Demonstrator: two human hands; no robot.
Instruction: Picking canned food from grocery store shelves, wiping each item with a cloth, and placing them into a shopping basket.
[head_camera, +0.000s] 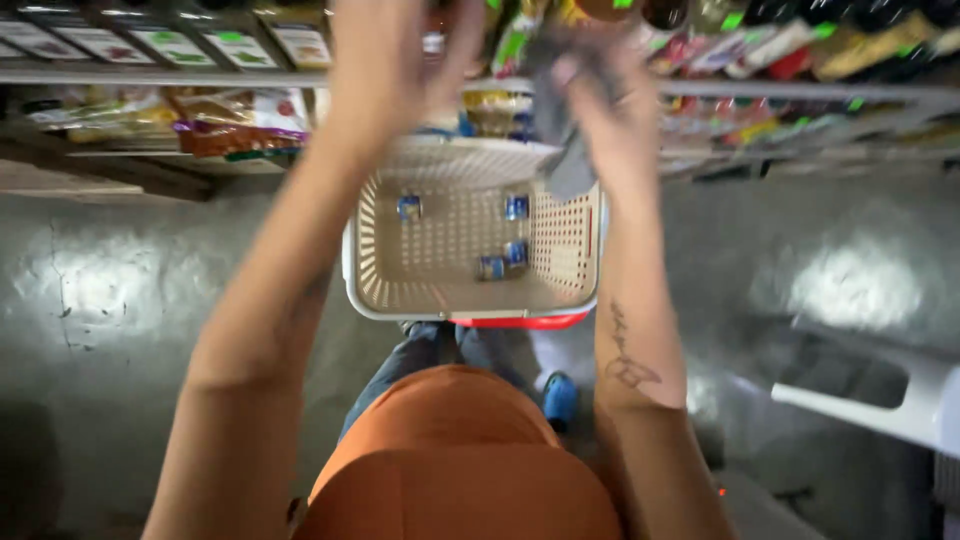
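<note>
Both my arms reach up toward store shelves. My left hand (395, 60) is raised at the shelf edge, blurred, fingers partly curled; I cannot tell whether it holds anything. My right hand (600, 100) grips a grey cloth-like piece (560, 130) that hangs down over the far right corner of a beige plastic basket (375, 250). The basket sits below my hands on the floor in front of my legs. Several small blue cans (516, 207) lie on its bottom.
Metal shelves (150, 75) with packaged goods run across the top. A glossy grey concrete floor (130, 300) spreads on both sides. A white plastic object (900, 400) juts in at the lower right. My orange shirt (460, 460) and blue shoe (560, 398) show below.
</note>
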